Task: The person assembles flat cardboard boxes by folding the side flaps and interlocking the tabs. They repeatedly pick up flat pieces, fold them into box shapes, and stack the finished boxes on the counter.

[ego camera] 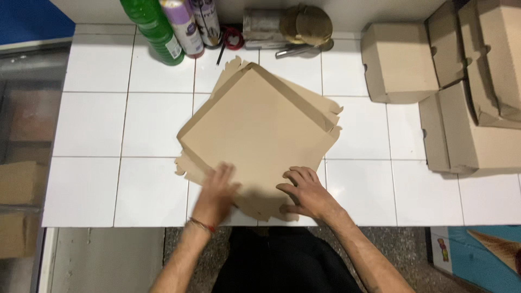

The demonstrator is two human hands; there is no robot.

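Observation:
A flat, unfolded brown cardboard box blank (pixel 260 125) lies turned like a diamond on the white tiled counter (pixel 103 135), with more blanks showing under its edges. My left hand (pixel 217 187) rests flat on its near left part, fingers spread, slightly blurred. My right hand (pixel 304 190) presses on the near right corner with fingers apart. Neither hand grips anything. A red string bracelet circles my left wrist.
Several folded brown cardboard boxes (pixel 461 81) are stacked at the right of the counter. A green bottle (pixel 154 30), a purple spray can (pixel 184 24) and another can stand at the back left, next to a tape roll (pixel 309 24) and small tools. More cardboard (pixel 16 206) sits low at left.

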